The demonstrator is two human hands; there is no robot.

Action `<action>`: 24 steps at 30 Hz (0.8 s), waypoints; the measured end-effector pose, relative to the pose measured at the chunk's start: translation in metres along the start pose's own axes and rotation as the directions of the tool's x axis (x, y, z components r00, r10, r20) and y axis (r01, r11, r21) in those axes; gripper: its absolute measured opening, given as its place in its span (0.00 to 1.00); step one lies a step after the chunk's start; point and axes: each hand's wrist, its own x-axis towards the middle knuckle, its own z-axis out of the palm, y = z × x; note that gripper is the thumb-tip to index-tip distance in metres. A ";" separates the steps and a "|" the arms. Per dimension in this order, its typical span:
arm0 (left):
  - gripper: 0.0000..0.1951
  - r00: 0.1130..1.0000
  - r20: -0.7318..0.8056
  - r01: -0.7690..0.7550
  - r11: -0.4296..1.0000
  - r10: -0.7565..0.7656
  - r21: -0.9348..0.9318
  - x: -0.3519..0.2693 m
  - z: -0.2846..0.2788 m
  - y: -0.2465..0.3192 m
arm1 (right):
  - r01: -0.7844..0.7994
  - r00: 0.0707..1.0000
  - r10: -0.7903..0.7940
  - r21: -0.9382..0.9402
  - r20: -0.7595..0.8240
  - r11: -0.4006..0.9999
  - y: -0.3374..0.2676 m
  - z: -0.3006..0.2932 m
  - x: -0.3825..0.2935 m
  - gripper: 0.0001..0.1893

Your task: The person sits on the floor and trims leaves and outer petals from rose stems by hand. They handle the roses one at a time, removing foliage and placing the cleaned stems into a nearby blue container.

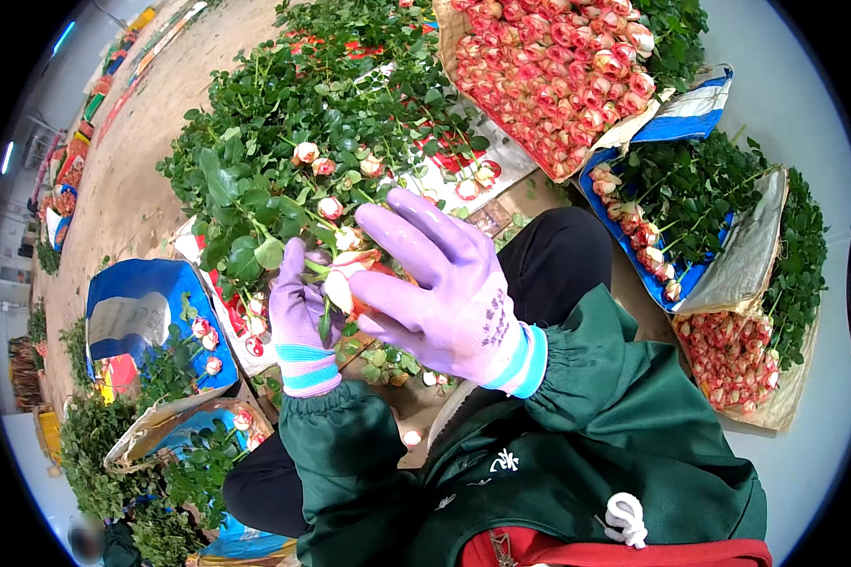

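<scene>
A rose with pale and orange-pink petals is in front of me, held just below its bloom by my left hand. My right hand reaches across with its fingers spread. Its lower fingers lie against the bloom, and whether they pinch a petal is hidden. Both hands wear lilac coated gloves with blue-striped cuffs. Beyond them lies a large heap of leafy rose stems, with several loose blooms, such as one pink-edged rose, along its near side.
A wrapped mass of pink roses stands at the upper right. Roses lie in a blue-lined wrap on the right, with another bundle below it. On the left are a blue sheet holder and another sheet with roses. Fallen leaves litter the floor.
</scene>
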 end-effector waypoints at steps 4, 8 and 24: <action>0.11 0.998 -0.052 0.028 0.998 -0.031 -0.060 -0.002 0.010 -0.003 | -0.045 0.998 0.048 -0.063 0.038 0.997 0.001 0.007 -0.003 0.20; 0.10 0.995 -0.073 -0.066 0.997 0.069 0.041 0.007 -0.009 -0.007 | -0.105 0.989 0.103 0.021 0.108 0.994 0.002 0.008 -0.002 0.14; 0.07 0.995 -0.094 -0.012 0.979 0.032 0.203 0.005 -0.031 -0.004 | -0.189 0.981 0.165 0.312 0.102 0.931 0.009 0.031 -0.014 0.08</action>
